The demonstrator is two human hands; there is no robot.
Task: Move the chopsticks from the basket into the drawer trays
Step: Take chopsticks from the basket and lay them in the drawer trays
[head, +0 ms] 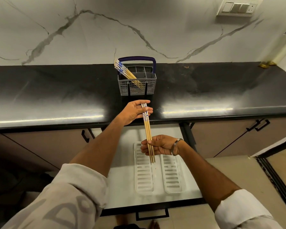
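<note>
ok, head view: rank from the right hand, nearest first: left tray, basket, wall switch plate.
From the right hand:
1. Left tray: directly below the hand, in the open drawer.
2. Basket: farther back on the black counter, some chopsticks in it.
3. Switch plate: on the wall, upper right, farthest.

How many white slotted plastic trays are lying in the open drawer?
2. The left white slotted plastic tray lies under the tips of the held wooden chopsticks; the right white slotted plastic tray lies beside it. The hands cover their far ends; no third tray shows.
</note>
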